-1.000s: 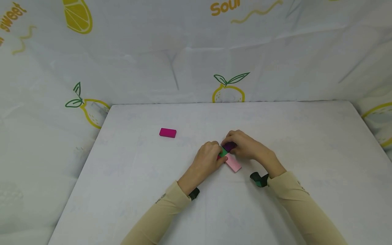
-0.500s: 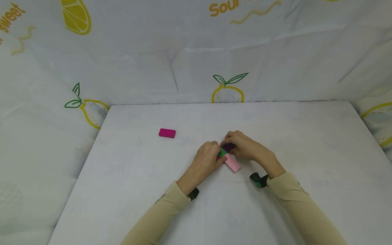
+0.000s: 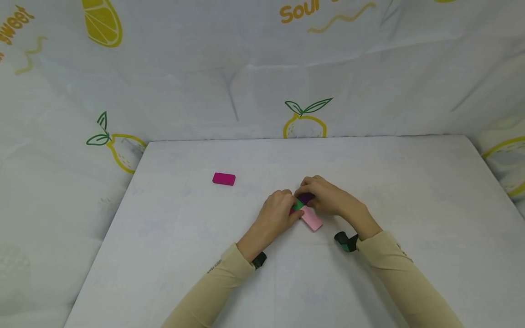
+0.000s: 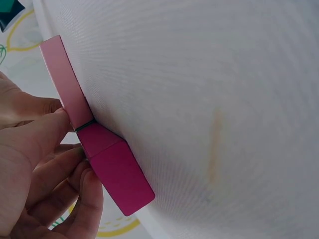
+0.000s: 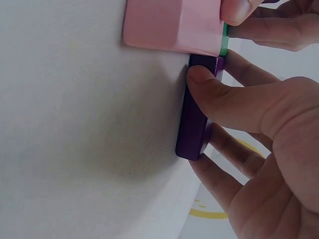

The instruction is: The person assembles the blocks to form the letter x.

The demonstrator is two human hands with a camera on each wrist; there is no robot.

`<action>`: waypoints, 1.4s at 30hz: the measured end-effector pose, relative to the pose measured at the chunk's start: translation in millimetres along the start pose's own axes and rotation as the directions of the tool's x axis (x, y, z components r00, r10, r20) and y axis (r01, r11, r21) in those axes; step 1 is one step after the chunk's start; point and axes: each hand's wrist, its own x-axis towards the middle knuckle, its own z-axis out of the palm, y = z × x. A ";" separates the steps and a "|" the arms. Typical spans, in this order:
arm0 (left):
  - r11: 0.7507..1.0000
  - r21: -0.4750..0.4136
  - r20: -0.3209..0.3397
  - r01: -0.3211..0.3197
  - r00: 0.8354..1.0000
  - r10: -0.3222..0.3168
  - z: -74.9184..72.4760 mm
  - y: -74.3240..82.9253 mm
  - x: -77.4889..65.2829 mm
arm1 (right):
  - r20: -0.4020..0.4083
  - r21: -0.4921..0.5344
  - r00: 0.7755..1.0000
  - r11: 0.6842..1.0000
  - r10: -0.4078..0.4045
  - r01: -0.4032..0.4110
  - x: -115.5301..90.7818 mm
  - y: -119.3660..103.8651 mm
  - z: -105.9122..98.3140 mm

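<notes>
Several coloured blocks lie against one another on the table, right of its middle. My left hand (image 3: pixel 276 212) bends over a green block (image 3: pixel 298 204), its thumb and index finger pinching at that block's edges. Under the same hand a magenta block (image 4: pixel 122 177) shows in the left wrist view, fingertips beside it. A light pink block (image 3: pixel 312 219) extends towards me from the join, the left thumb at its end. On the far side my right hand (image 3: pixel 330 198) pinches a dark purple block (image 5: pixel 193 117) between thumb and fingers, its end meeting the green one.
Another magenta block (image 3: pixel 223 179) lies alone further back on the left of the white table (image 3: pixel 184 255). Behind the table hangs a white sheet (image 3: pixel 184 82) printed with lemons. Dark wrist-worn devices show beneath both sleeves, the right one (image 3: pixel 346 242) more plainly.
</notes>
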 end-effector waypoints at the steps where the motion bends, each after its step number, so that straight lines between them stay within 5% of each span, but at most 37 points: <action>1: 1.000 -0.001 0.000 0.000 1.000 0.000 0.2 -0.1 0.1 | 0.001 0.001 1.000 1.000 0.002 -0.002 0.0 0.0 0.1; 16: 1.000 0.020 -0.010 -0.018 1.000 0.018 2.4 -0.8 -0.6 | 0.006 0.009 1.000 0.999 0.030 -0.030 -4.6 -3.2 -2.2; 28: 1.000 -0.004 -0.012 -0.011 1.000 0.011 2.9 -1.9 -0.8 | -0.167 0.034 0.986 0.999 0.015 -0.009 -20.9 -5.1 0.2; 42: 1.000 -0.027 -0.023 -0.009 1.000 0.009 3.0 -2.2 -2.2 | -0.195 0.010 0.980 0.999 -0.047 0.050 -29.9 -5.2 17.6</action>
